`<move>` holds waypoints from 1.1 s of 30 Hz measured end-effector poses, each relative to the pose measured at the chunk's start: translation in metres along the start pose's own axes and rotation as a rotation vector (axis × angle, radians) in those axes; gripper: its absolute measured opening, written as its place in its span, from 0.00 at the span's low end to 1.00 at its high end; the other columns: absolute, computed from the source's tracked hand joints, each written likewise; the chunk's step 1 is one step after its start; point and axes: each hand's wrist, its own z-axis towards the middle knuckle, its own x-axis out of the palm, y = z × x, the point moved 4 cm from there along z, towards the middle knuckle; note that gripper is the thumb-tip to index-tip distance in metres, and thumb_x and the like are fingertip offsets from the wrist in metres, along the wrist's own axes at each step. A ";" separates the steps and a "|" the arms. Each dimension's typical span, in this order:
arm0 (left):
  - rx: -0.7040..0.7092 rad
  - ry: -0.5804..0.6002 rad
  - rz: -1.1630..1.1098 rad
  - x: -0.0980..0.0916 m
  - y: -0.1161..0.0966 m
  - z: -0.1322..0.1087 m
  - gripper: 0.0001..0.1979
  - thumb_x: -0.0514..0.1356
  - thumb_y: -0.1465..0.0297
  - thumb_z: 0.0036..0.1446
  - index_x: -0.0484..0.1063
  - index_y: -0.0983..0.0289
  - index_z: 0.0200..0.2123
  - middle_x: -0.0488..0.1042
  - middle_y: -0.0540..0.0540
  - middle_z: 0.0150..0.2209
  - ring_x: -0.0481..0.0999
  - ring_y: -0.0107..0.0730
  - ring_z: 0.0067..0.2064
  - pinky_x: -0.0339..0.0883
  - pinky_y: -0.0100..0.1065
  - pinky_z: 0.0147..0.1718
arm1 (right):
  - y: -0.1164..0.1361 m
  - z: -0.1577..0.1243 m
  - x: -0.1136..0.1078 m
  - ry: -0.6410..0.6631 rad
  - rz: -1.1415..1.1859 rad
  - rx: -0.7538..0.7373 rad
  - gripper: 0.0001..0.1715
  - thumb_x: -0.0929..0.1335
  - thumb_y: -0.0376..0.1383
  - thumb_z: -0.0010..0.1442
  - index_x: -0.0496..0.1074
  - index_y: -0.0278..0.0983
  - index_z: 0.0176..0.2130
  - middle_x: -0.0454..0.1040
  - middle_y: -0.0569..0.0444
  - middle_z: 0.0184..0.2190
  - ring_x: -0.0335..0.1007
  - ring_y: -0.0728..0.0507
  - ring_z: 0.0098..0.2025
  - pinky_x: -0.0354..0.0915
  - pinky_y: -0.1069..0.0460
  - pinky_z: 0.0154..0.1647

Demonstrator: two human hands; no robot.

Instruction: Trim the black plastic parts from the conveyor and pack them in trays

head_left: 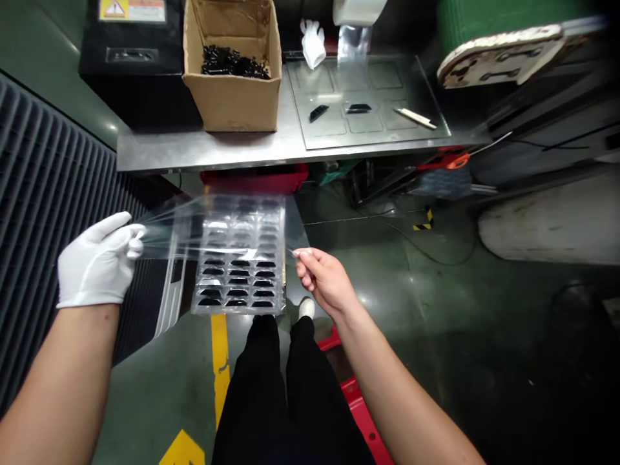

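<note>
My left hand (101, 261), in a white glove, pinches one end of a clear plastic film (169, 236), which is stretched taut. The film runs over a clear compartment tray (237, 310) filled in rows with small black parts (239, 272). To the right of the tray, my bare right hand (320, 274) has thumb and forefinger closed on a thin clear edge, apparently the film's other side. Glare hides where the film touches the tray's far rows. What supports the tray from below is hidden.
A steel bench (203, 152) carries a cardboard box (242, 103) of black parts, a glass plate (320, 139), a white glove (313, 44), a white-handled tool (415, 117) and a film roll (358, 10). A ribbed dark surface (53, 155) stands left. Red frame parts (363, 413) lie near my legs.
</note>
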 end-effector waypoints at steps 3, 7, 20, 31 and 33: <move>0.011 0.003 0.017 -0.008 -0.001 -0.009 0.29 0.72 0.80 0.39 0.81 0.67 0.49 0.81 0.55 0.29 0.74 0.23 0.26 0.67 0.19 0.21 | -0.004 -0.011 0.002 0.000 0.019 0.003 0.22 0.78 0.50 0.56 0.79 0.36 0.40 0.73 0.60 0.22 0.60 0.55 0.19 0.53 0.59 0.17; -0.037 0.016 0.041 -0.024 -0.004 -0.024 0.28 0.73 0.78 0.41 0.81 0.64 0.49 0.82 0.57 0.31 0.73 0.23 0.26 0.66 0.19 0.21 | -0.015 -0.028 0.006 0.003 0.021 0.016 0.21 0.77 0.51 0.59 0.79 0.37 0.40 0.73 0.61 0.22 0.59 0.55 0.19 0.53 0.60 0.17; -0.292 0.126 0.328 -0.092 0.101 -0.066 0.30 0.73 0.67 0.50 0.76 0.61 0.58 0.83 0.56 0.40 0.75 0.29 0.29 0.73 0.31 0.26 | -0.124 -0.038 -0.028 0.058 -0.263 0.176 0.21 0.72 0.50 0.68 0.73 0.34 0.36 0.76 0.59 0.26 0.68 0.53 0.22 0.61 0.58 0.21; -0.548 0.441 0.885 -0.109 0.227 -0.065 0.18 0.63 0.59 0.67 0.74 0.65 0.53 0.80 0.54 0.40 0.79 0.34 0.36 0.78 0.41 0.40 | -0.245 0.009 -0.068 0.012 -0.647 0.436 0.18 0.70 0.44 0.72 0.74 0.34 0.53 0.77 0.50 0.46 0.77 0.44 0.41 0.77 0.47 0.42; -0.555 0.465 0.964 -0.109 0.240 -0.059 0.18 0.63 0.58 0.67 0.74 0.65 0.53 0.80 0.54 0.40 0.79 0.34 0.36 0.78 0.42 0.40 | -0.251 0.015 -0.069 0.012 -0.716 0.447 0.18 0.70 0.44 0.72 0.73 0.34 0.54 0.77 0.49 0.47 0.77 0.44 0.43 0.77 0.46 0.43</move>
